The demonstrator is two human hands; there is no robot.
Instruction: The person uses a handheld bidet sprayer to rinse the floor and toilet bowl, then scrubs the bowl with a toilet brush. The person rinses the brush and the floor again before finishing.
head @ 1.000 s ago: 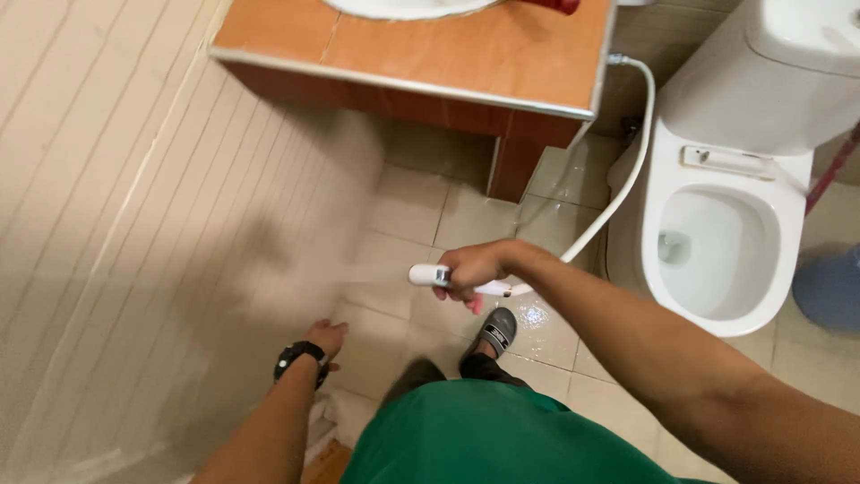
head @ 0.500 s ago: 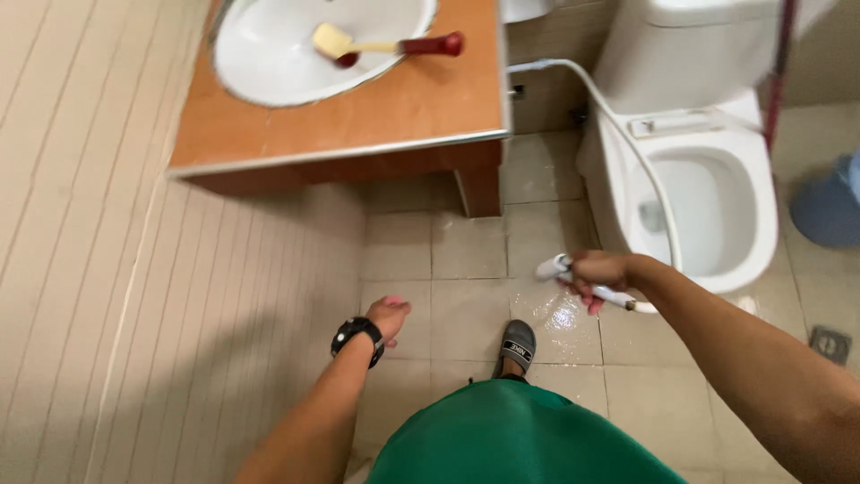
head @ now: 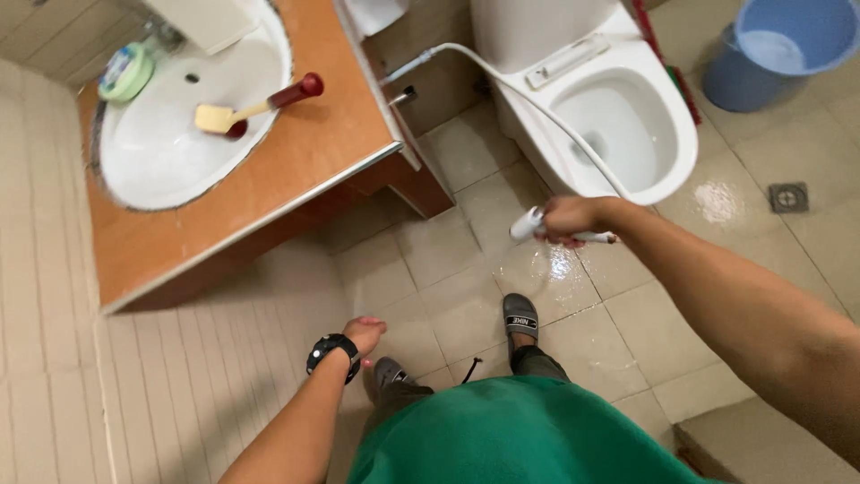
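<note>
My right hand grips a white hand-held spray nozzle over the wet floor tiles, its head pointing left. A white hose runs from it up to a wall valve beside the toilet. No water jet shows. My left hand, with a black watch at the wrist, hangs low beside the tiled wall, fingers loosely curled and holding nothing. My two feet in grey slippers stand on the tiles below.
An orange counter holds a white basin with a red-handled brush lying in it and a green round soap dish. A blue bucket stands at top right. A floor drain sits right of the toilet.
The spray onto the left wall has stopped. My right hand has carried the nozzle to the right, toward the toilet. The view has swung so the basin and bucket show.
</note>
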